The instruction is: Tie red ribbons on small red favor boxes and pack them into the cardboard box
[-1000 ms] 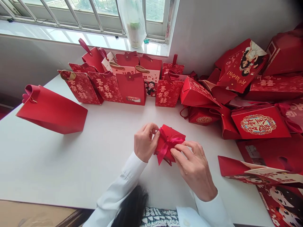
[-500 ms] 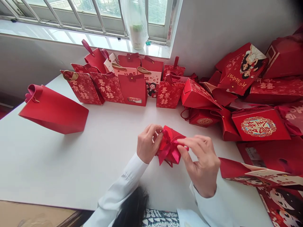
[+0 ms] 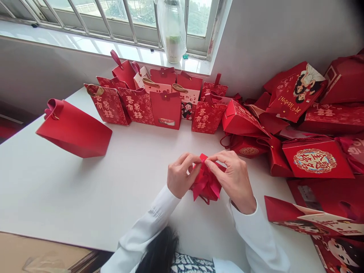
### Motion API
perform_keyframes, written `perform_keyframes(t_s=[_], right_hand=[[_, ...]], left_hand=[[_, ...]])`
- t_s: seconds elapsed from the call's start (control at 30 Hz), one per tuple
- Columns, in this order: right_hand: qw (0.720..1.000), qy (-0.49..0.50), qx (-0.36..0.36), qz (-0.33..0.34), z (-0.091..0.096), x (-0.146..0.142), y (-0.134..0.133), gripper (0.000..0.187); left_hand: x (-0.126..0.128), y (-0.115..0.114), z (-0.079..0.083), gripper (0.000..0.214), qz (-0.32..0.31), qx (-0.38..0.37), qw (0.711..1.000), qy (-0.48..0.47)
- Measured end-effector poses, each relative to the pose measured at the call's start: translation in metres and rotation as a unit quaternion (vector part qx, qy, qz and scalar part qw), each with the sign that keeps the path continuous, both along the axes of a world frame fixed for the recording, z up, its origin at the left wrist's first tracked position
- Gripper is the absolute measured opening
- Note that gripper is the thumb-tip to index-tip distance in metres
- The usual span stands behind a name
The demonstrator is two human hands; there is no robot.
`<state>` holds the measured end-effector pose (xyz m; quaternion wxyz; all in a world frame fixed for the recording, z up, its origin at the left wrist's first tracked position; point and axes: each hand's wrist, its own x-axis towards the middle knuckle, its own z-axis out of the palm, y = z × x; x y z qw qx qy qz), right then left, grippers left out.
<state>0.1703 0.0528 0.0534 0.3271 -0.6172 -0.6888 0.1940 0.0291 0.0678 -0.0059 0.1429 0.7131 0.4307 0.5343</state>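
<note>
1. A small red box [image 3: 207, 194] is set on the white table [image 3: 136, 182], near its front edge, and is partly hidden by both hands.
2. The box is topped by a glossy red ribbon [image 3: 200, 189], whose tails are spread toward the near side.
3. Above the far part of the box, the ribbon is pinched by the left hand [image 3: 182, 174]; its grip is narrow, with thumb and forefinger drawn together.
4. Just beside this, the ribbon is also pinched by the right hand [image 3: 233, 182] in an equally narrow grip, and the fingertips of the two hands are brought nearly together.
5. Both forearms are covered by white sleeves [image 3: 166, 204].
6. A plain red bag [image 3: 76, 129] is stood well apart, on the left part of the table.
7. Red and printed gift bags [image 3: 166, 108] are lined up in rows toward the far edge, below the windowsill [image 3: 113, 43].
8. On the right, red boxes and bags are heaped in a pile [image 3: 280, 157]; one box is marked with a round, lettered medallion [image 3: 315, 160].
9. On the windowsill, a jar [image 3: 173, 47] is wrapped in clear plastic.
</note>
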Motion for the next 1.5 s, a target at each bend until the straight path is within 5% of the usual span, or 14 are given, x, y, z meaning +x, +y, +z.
perform_keyframes(t_s=[0.17, 0.33, 0.5, 0.73, 1.03, 1.37, 1.5], right_hand=[[1.0, 0.013, 0.006, 0.024, -0.003, 0.003, 0.0, 0.016], [0.997, 0.018, 0.04, 0.062, -0.005, 0.004, -0.002, 0.013], [0.995, 0.04, 0.041, 0.077, -0.007, 0.006, -0.004, 0.014], [0.997, 0.054, 0.03, 0.052, -0.01, 0.007, -0.003, 0.013], [0.996, 0.039, -0.053, 0.063, -0.012, 0.021, -0.005, 0.013], [0.995, 0.022, -0.065, 0.078, -0.014, 0.024, -0.01, 0.009], [0.994, 0.054, -0.07, 0.062, -0.016, 0.025, -0.013, 0.01]], left_hand=[[-0.011, 0.003, 0.009, 0.012, -0.086, -0.092, 0.992, -0.033], [-0.026, 0.015, 0.018, 0.03, -0.269, -0.29, 0.908, -0.135], [-0.03, 0.03, 0.025, 0.031, -0.342, -0.352, 0.868, -0.076], [-0.028, 0.034, 0.031, 0.03, -0.343, -0.366, 0.864, -0.042], [-0.033, 0.033, 0.037, 0.016, -0.298, -0.318, 0.895, 0.093], [-0.037, 0.033, 0.028, 0.014, -0.335, -0.297, 0.894, -0.005], [-0.037, 0.032, 0.029, 0.011, -0.324, -0.264, 0.908, 0.026]])
